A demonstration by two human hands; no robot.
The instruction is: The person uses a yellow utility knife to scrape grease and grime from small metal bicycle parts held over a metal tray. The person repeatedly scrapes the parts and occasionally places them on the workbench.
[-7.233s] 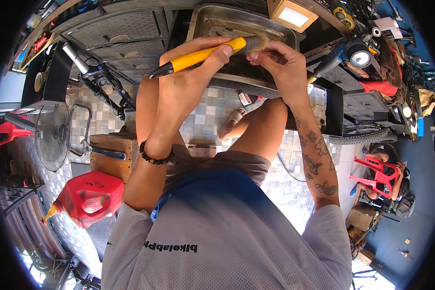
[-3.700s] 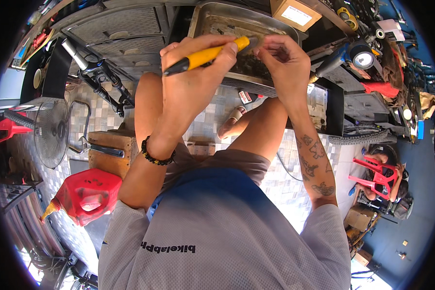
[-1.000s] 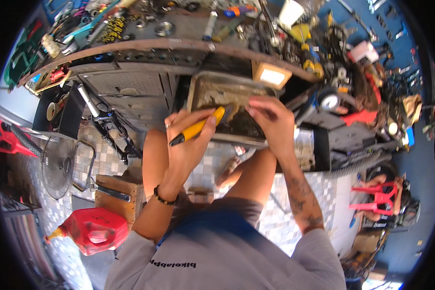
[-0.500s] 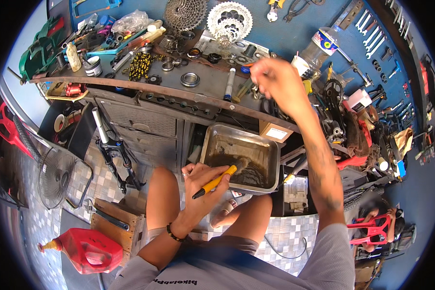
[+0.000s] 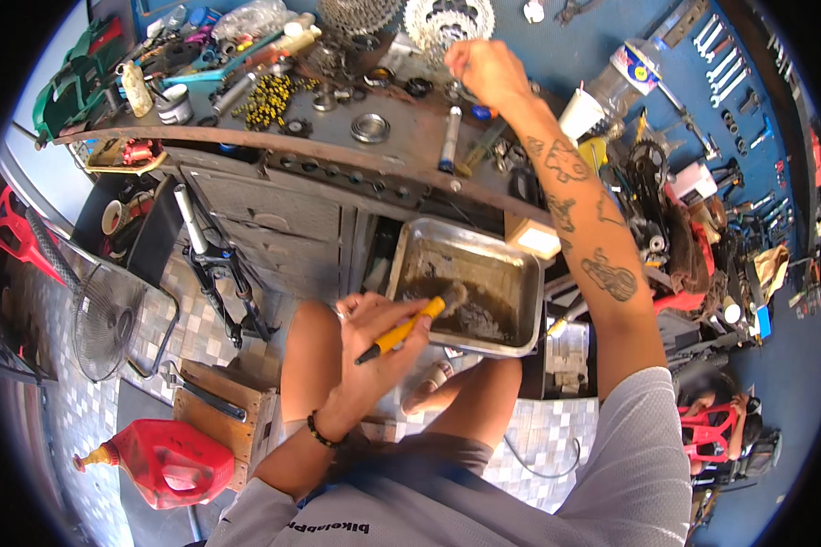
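My left hand (image 5: 374,342) is closed round the yellow-and-black handle of a brush (image 5: 432,308). Its bristles hang over a metal tray (image 5: 494,258) holding murky brown liquid. Above the cluttered workbench (image 5: 401,150), my right hand (image 5: 491,75) is stretched far forward, fingers curled together; whatever they may hold is hidden. Small metal parts and cogs lie around that hand. Beneath it stands a silver-and-black tube (image 5: 450,139), and a metal ring (image 5: 369,128) lies farther left.
A white cup (image 5: 581,114) and a large plastic bottle (image 5: 611,87) stand right of my right forearm. A bicycle fork (image 5: 205,260), a fan (image 5: 105,324) and a red jug (image 5: 169,460) are at left. Another person (image 5: 739,424) is at lower right.
My right hand has moved left and farther over the bench, toward the small parts. My left hand still holds the brush over the tray. The whole view has shifted slightly.
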